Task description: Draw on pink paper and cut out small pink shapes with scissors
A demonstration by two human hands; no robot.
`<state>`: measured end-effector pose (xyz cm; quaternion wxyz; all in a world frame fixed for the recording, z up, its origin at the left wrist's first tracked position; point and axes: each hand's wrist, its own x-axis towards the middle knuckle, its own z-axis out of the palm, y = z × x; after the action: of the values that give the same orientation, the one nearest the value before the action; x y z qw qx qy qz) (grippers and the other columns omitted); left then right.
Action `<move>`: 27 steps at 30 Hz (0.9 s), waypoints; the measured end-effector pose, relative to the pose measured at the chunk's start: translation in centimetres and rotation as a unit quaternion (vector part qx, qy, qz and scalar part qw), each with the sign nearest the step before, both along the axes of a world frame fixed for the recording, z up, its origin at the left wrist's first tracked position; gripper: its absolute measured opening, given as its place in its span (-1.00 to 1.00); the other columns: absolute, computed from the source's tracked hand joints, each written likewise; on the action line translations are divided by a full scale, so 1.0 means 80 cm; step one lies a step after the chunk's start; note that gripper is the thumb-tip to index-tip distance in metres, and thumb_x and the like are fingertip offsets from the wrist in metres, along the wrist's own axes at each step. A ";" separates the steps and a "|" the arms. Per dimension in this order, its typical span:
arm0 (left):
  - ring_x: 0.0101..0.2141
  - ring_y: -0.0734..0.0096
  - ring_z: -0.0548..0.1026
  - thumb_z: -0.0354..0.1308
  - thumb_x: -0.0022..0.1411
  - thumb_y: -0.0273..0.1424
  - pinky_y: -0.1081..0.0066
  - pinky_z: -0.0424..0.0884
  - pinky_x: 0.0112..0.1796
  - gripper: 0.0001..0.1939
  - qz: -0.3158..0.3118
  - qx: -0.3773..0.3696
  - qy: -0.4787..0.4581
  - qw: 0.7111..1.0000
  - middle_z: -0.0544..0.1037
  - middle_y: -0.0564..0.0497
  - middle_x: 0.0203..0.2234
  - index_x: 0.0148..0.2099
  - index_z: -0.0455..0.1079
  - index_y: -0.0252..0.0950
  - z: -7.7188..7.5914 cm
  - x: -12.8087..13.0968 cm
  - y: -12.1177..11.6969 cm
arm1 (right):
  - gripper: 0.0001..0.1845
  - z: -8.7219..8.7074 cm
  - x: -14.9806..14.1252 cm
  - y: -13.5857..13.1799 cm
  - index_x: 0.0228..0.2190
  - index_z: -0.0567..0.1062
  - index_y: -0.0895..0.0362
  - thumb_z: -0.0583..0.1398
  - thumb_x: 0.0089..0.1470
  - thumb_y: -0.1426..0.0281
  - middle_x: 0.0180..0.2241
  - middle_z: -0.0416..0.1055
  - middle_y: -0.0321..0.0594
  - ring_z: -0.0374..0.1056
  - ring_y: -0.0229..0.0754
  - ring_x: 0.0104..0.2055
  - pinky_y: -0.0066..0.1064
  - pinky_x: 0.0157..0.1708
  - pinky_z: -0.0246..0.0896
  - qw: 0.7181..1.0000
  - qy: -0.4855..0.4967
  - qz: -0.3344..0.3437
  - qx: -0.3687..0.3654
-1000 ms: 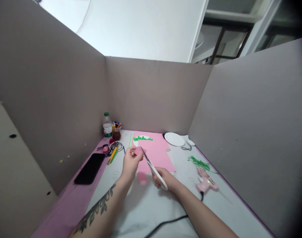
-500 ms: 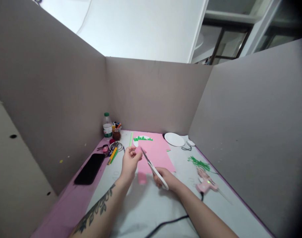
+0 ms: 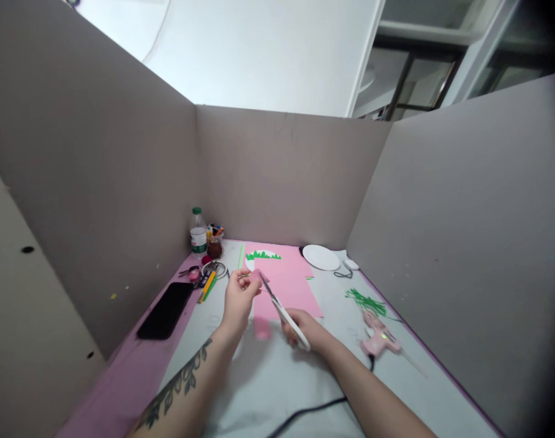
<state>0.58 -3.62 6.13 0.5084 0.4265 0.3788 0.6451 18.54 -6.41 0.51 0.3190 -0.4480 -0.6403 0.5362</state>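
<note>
White tabletop [image 3: 254, 380] below, left grip [image 3: 238, 301] pinches small pink paper [image 3: 256, 275].

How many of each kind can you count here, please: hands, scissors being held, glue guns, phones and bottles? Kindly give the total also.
Hands: 2 (left hand, right hand)
Held scissors: 1
Glue gun: 1
Black phone: 1
Bottle: 1
Total: 6

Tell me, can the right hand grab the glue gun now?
Probably not straight away: the right hand holds the scissors, so it would likely need to put them down first. Otherwise the way looks free: the glue gun lies to its right, with nothing seen standing between.
</note>
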 end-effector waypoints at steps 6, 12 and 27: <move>-0.51 0.49 0.42 0.30 -0.07 -0.33 0.42 0.34 -0.37 -0.59 -0.010 0.007 0.012 1.000 0.44 0.12 -0.57 -0.20 0.19 -0.28 0.000 0.000 -0.001 | -0.80 0.004 -0.004 -0.003 -0.58 0.24 0.14 0.17 -0.31 0.34 -0.65 0.21 -0.42 0.14 -0.37 -0.65 -0.52 -0.64 0.10 1.000 0.013 -0.003 -0.003; -0.52 0.50 0.40 0.28 -0.04 -0.33 0.45 0.32 -0.38 -0.61 -0.015 0.005 0.023 1.000 0.44 0.12 -0.58 -0.20 0.19 -0.28 0.001 0.000 -0.001 | -0.85 0.001 -0.002 -0.001 -0.57 0.25 0.14 0.14 -0.30 0.38 -0.66 0.24 -0.41 0.15 -0.37 -0.65 -0.54 -0.64 0.08 1.000 0.004 -0.004 0.002; -0.50 0.48 0.42 0.29 -0.06 -0.31 0.44 0.32 -0.37 -0.59 -0.010 0.007 0.019 1.000 0.43 0.12 -0.57 -0.19 0.20 -0.28 -0.003 -0.001 0.001 | -0.90 0.002 0.000 0.000 -0.57 0.26 0.14 0.07 -0.32 0.44 -0.65 0.23 -0.41 0.17 -0.36 -0.65 -0.55 -0.66 0.08 1.000 -0.007 -0.003 0.001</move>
<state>0.49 -3.54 5.86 0.5044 0.4461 0.3792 0.6346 18.51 -6.45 0.65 0.3167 -0.4536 -0.6413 0.5317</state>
